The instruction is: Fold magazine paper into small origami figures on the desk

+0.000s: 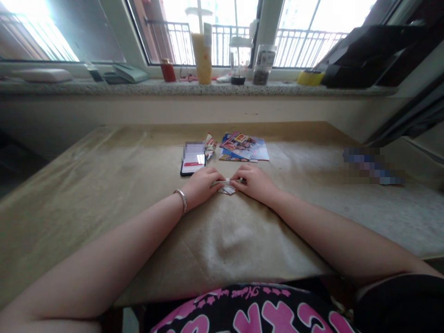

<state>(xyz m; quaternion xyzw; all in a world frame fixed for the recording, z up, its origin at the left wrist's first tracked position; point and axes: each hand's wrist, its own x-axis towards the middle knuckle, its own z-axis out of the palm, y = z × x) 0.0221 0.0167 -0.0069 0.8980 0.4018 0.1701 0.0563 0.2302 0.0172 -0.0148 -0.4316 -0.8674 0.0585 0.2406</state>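
A small piece of folded printed paper (228,189) lies low over the middle of the table, its lower part coming to a blunt point. My left hand (202,186), below a silver bracelet, pinches its left side between thumb and fingers. From the other side my right hand (255,183) grips the right edge the same way. The fingers cover part of the paper's upper edge. Just beyond my left hand lies a phone (193,158) with a lit screen. Beside the phone is a folded paper shape (210,145) with red and white print.
Colourful printed sheets (247,147) lie stacked beyond my right hand. A blurred flat item (373,166) is far right on the cloth-covered table (138,152). Along the windowsill (222,89) stand a tall yellow cup (201,58), a red container (168,71) and a black object (367,60).
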